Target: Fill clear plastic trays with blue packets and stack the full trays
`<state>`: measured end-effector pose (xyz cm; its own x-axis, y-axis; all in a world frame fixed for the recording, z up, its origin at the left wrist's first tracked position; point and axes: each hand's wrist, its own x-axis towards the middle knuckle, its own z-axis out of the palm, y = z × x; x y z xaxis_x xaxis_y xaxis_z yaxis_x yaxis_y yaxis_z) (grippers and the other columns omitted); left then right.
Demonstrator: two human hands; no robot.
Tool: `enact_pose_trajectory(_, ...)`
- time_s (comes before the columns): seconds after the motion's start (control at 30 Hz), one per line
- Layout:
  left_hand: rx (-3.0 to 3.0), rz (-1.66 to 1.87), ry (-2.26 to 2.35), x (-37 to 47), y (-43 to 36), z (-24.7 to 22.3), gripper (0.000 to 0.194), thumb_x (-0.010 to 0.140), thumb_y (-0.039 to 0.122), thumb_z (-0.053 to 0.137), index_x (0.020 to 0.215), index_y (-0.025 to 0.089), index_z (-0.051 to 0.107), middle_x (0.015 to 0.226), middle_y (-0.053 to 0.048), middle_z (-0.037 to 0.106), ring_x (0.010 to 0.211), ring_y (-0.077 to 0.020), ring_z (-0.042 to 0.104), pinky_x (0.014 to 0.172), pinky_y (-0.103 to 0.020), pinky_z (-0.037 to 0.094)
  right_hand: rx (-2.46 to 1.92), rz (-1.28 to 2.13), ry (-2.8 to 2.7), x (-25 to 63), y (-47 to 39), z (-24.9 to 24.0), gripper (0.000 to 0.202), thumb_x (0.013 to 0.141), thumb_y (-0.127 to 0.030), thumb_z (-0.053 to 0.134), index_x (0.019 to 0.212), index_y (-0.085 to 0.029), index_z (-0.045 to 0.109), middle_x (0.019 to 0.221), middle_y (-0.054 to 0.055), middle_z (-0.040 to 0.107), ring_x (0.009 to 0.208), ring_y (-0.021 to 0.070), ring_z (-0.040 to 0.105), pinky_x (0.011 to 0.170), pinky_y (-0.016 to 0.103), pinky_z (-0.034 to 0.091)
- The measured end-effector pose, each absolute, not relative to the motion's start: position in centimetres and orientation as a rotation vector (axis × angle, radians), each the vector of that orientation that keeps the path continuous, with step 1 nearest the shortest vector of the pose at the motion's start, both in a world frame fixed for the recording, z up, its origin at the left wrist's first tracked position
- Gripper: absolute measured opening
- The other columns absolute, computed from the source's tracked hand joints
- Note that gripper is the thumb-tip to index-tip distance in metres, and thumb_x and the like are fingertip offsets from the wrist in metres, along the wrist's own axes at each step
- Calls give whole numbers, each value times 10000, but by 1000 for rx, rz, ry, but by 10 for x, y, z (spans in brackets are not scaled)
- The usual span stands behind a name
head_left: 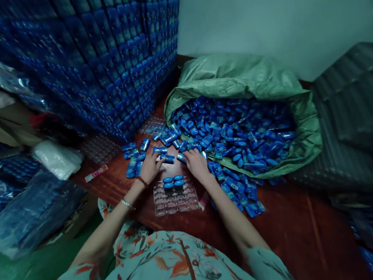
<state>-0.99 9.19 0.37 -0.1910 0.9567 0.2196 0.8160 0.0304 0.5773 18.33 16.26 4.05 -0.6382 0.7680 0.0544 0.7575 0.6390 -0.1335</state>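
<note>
A clear plastic tray (175,201) with moulded hollows lies before me, several small blue containers (173,181) in its far rows. Beyond its far left corner, my left hand (150,167) is closed with its fingertips on a small blue container (167,159). My right hand (195,162) bends over the far right side, its fingers closed at another blue container (181,158), partly hidden by them. More loose blue containers (131,165) lie left of my left hand.
A green woven sack (240,85) spills blue containers (228,130) onto the red-brown table (294,217). Tall stacks of filled blue packs (101,56) rise at back left. Empty clear trays (99,148), a pink-and-white tube (96,173) and a white plastic bag (57,159) sit at left; dark stacked trays (355,99) at right.
</note>
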Motion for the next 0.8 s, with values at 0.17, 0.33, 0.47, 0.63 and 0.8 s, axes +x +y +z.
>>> enact_pose_trajectory(0.17, 1795, 712, 2147, -8, 129, -9, 339, 714, 360, 694, 888, 100, 563, 877, -123, 584, 861, -277, 566, 744, -394, 457, -1323, 131, -2872, 155, 183, 40, 150, 782, -136, 579, 911, -77, 630, 913, 178, 642, 997, 284, 493, 791, 374, 391)
enact_pose_trajectory(0.33, 1792, 807, 2080, -14, 104, -13, 226, 833, 294, 547, 936, 94, 524, 880, -72, 595, 834, -193, 582, 740, -303, 459, -1300, 98, -2808, 186, 157, 24, 280, 841, -247, 536, 1050, -62, 561, 1043, 196, 596, 1034, 292, 466, 872, 447, 353)
enact_pose_trajectory(0.47, 1567, 1171, 2077, -22, 48, -4, 169, 862, 273, 496, 948, 133, 535, 859, -40, 608, 792, -161, 588, 735, -288, 482, -1132, 321, -2610, 228, 126, 4, 214, 892, -227, 450, 1038, -135, 578, 995, 111, 612, 986, 225, 511, 948, 420, 342)
enact_pose_trajectory(0.63, 1391, 1442, 2120, -9, -33, 16, 135, 846, 248, 545, 951, 168, 576, 905, -33, 600, 857, -154, 579, 788, -281, 480, -1140, 802, -2232, 270, 86, 12, 337, 928, -242, 355, 1238, -216, 484, 1093, 80, 574, 1028, 187, 540, 899, 348, 428)
enact_pose_trajectory(0.8, 1677, 1318, 1951, 20, -50, 17, 150, 869, 186, 505, 1005, 179, 568, 897, -40, 609, 831, -143, 590, 759, -267, 498, -1134, 1135, -2338, 273, 58, 34, 321, 913, -259, 410, 1231, -218, 429, 1115, 69, 585, 1022, 189, 566, 886, 346, 448)
